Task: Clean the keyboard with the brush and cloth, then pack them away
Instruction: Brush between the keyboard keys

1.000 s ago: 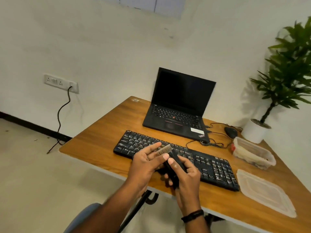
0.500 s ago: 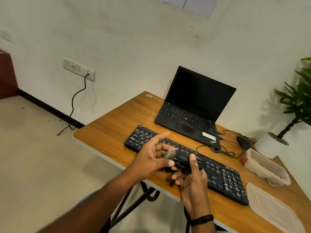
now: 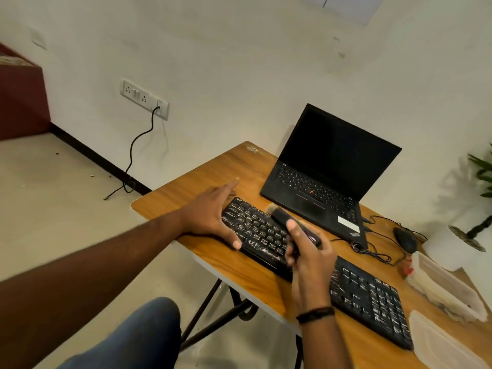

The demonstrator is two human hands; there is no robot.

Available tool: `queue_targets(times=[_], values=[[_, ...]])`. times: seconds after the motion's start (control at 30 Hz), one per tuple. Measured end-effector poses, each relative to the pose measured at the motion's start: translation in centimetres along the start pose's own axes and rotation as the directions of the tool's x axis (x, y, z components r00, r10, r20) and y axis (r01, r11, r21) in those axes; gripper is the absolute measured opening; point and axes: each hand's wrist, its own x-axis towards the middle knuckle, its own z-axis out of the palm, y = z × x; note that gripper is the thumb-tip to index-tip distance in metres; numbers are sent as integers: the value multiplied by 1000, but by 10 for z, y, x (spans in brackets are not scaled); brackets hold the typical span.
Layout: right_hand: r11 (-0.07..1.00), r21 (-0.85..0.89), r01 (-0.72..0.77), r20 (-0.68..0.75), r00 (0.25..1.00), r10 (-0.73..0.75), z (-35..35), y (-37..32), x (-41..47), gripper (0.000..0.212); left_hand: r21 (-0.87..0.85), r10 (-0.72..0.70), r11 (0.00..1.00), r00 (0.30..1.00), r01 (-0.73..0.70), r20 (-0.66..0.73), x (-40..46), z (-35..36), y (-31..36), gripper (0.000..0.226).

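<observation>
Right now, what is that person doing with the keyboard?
A person is cleaning it. The right hand holds a small black brush, bristles at the keys of the black keyboard. The left hand rests spread on the keyboard's left end. An open plastic box sits at the right.

- The right hand (image 3: 308,251) is covering the middle of the keyboard (image 3: 367,294), so the keys under it are not showing.
- The brush (image 3: 286,219) handle is disappearing inside the closed fingers; its bristle tip is blurring.
- The left hand (image 3: 210,211) is hiding the keyboard's upper-left corner.
- The container (image 3: 450,288) at right is smearing; its contents are perhaps a cloth, but this cannot be told.
- The lid (image 3: 447,342) is running off the lower right edge.
- The plant (image 3: 482,179) is being cropped by the right edge.
- The key legends are appearing too blurred to read.
</observation>
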Motion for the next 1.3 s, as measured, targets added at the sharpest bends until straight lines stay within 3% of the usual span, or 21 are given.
queue_targets(times=[0.1,0.2,0.37,0.47,0.6,0.7,0.83,0.97,1.03,1.1,1.17,1.23,1.3], values=[[984,-170,52,16,999,-50,35,-9,33,39,63,1,998,999,-3,34,2,1,2,152],[927,-347,143,97,988,-116,64,-13,62,32,90,1,996,999,-4,34,4,2,-2,157],[726,-596,343,276,937,-216,88,-5,86,32,111,-8,994,999,4,35,8,3,-5,158],[691,-628,358,346,924,-164,93,-4,93,35,107,-11,994,1000,9,21,9,4,-8,161],[559,-724,405,383,909,-162,95,-1,97,43,104,-28,994,999,26,17,10,5,-12,166],[591,-703,396,317,918,-239,96,2,98,44,103,-39,994,999,37,17,12,6,-14,168],[605,-699,380,393,912,-118,100,5,98,41,93,-44,995,999,42,13,13,7,-16,168],[586,-721,369,314,928,-198,99,3,99,45,99,-45,994,999,43,13,14,8,-17,169],[629,-690,358,363,923,-126,99,2,99,40,98,-44,994,999,43,2,14,8,-17,168],[559,-742,370,395,915,-82,97,6,98,45,98,-38,994,999,38,3,13,8,-17,168],[450,-812,372,335,928,-163,94,7,98,51,97,-30,995,1000,29,7,12,7,-17,168],[496,-780,382,326,924,-199,92,4,98,47,96,-24,995,1000,23,9,12,7,-16,167],[581,-726,368,383,918,-103,90,-1,96,41,94,-23,995,1000,23,9,13,8,-16,166]])
